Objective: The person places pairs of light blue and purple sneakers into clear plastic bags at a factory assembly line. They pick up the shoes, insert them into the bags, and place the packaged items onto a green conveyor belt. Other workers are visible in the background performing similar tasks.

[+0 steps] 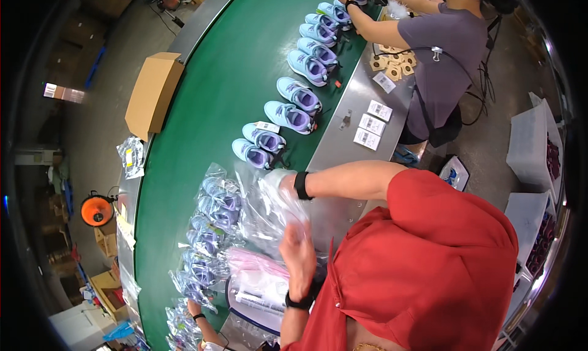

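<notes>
Over the near edge of the green belt (202, 118), handling a clear plastic bag (260, 219) with right hand (283, 187) veiled inside and left hand (297, 252) blurred; cannot tell pinching from spread

Head view, single: left fisheye of a head-worn pair, looking steeply down past my red shirt (429, 259) onto my left hand (297, 252) and right hand (282, 184), near; green conveyor belt (211, 106) beyond.
</notes>
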A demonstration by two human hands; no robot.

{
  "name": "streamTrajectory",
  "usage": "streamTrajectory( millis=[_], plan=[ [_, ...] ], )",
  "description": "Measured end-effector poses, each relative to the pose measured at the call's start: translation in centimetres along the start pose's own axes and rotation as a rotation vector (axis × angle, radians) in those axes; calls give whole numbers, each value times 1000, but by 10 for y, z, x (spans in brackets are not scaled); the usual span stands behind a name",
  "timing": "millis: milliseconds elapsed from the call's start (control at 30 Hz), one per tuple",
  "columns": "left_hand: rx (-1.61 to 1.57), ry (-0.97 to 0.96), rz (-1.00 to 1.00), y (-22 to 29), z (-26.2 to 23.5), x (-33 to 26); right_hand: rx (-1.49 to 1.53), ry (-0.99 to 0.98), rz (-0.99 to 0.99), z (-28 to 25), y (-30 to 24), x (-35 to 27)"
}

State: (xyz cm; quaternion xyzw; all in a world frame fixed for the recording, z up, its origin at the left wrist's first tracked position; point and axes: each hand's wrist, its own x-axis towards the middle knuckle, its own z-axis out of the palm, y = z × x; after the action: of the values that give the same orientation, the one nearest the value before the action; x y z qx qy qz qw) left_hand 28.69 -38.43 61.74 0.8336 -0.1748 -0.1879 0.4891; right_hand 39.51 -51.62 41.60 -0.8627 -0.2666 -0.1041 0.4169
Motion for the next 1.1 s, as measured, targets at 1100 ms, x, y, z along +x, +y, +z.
streamTrajectory(
  millis=[1100],
  plan=[
    [-550,518,-294,-58,-79,102,962,407,529,-169,-20,25]
  ],
)
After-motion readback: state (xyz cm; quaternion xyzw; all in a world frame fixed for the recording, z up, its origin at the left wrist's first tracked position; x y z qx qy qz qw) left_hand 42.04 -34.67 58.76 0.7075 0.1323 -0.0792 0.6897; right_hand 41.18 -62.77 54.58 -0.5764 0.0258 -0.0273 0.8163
